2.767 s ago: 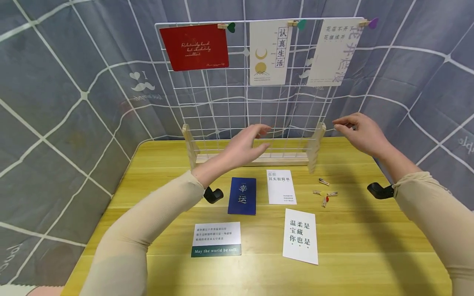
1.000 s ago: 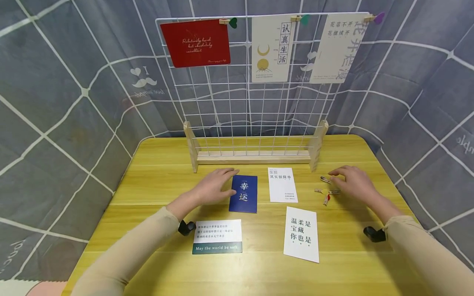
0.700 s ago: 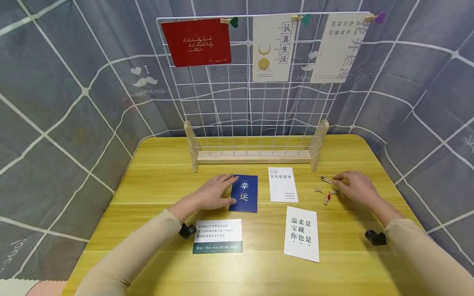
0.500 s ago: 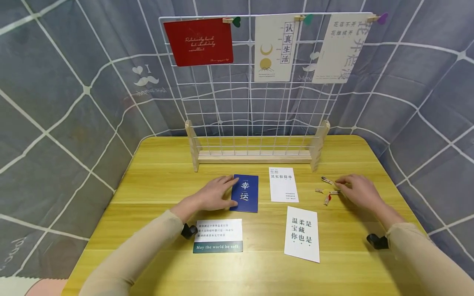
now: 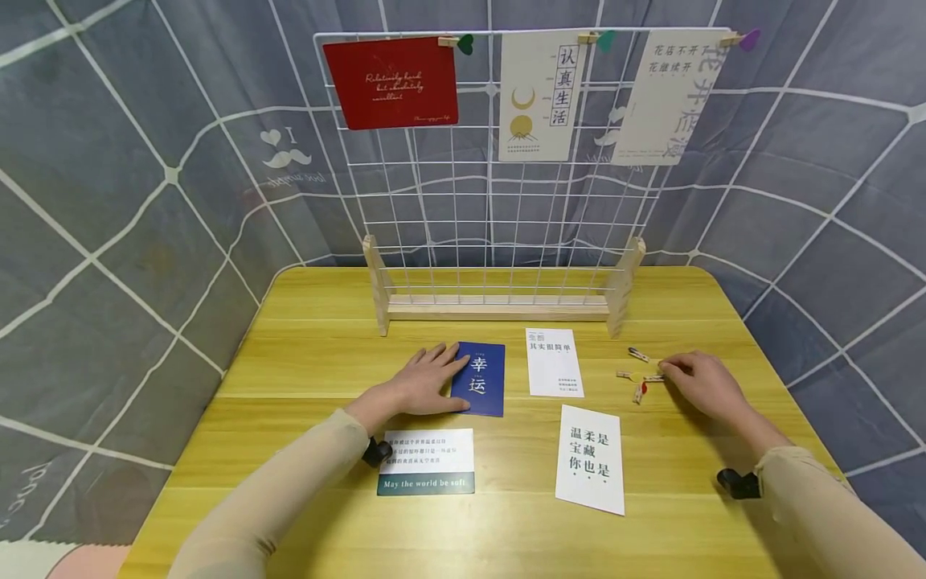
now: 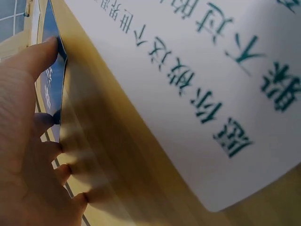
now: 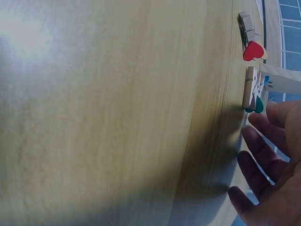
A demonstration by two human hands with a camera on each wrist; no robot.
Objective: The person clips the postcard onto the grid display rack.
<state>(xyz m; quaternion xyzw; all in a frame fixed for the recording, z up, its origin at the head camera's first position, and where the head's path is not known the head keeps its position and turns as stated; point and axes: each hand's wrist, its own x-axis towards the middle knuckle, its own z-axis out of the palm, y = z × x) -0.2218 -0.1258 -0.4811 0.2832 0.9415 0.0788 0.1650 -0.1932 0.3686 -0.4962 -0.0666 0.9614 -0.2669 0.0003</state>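
My left hand lies with spread fingers at the left edge of a dark blue card with gold characters; thumb and index fingertips touch its surface. In the left wrist view, the thumb rests on the blue card near its corner. On the right, my right hand is low over the table, thumb and index fingertips right at the end of a small wooden clothespin. The right wrist view has that clothespin just beyond the fingertips, with a teal heart. Other clothespins lie beside it, one bearing a red heart.
A white wire grid rack on wooden feet stands at the back. Clothespins hold a red card and two white cards on its top bar. White cards and a green-striped card lie on the table.
Both hands have come down from in front of the rack to the table. The left fingers have since slid further onto the blue card; the right hand has shifted slightly nearer, towards the clothespin.
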